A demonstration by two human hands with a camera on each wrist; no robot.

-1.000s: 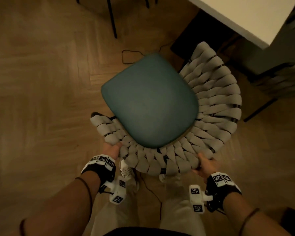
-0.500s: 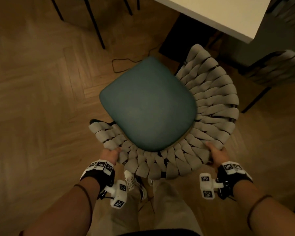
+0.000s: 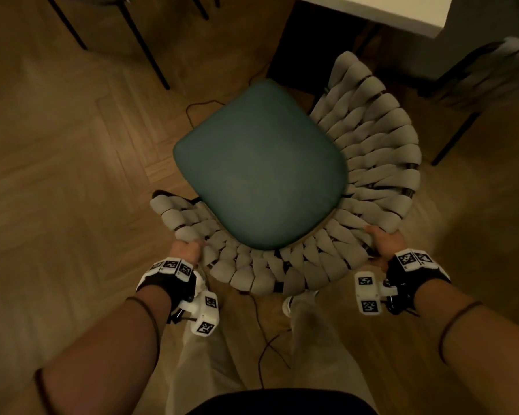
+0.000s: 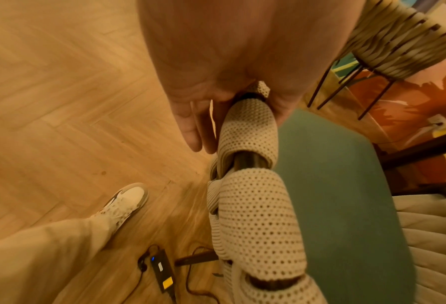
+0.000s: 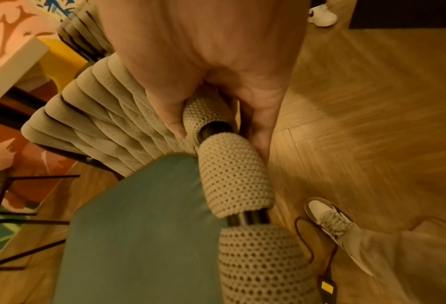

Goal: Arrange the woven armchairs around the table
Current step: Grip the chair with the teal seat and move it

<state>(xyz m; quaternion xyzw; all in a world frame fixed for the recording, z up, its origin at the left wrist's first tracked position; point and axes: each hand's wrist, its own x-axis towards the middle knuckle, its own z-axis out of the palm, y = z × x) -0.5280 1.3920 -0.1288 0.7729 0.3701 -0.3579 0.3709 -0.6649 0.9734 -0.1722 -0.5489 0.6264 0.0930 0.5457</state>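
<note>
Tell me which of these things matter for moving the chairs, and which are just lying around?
Part of the job:
woven armchair, gripped at its back rim by left hand and right hand
white table
second woven armchair

Just lying about:
black cable
small black box on the floor

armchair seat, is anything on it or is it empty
Empty: the teal seat cushion of the woven armchair shows bare from edge to edge in the head view.
</note>
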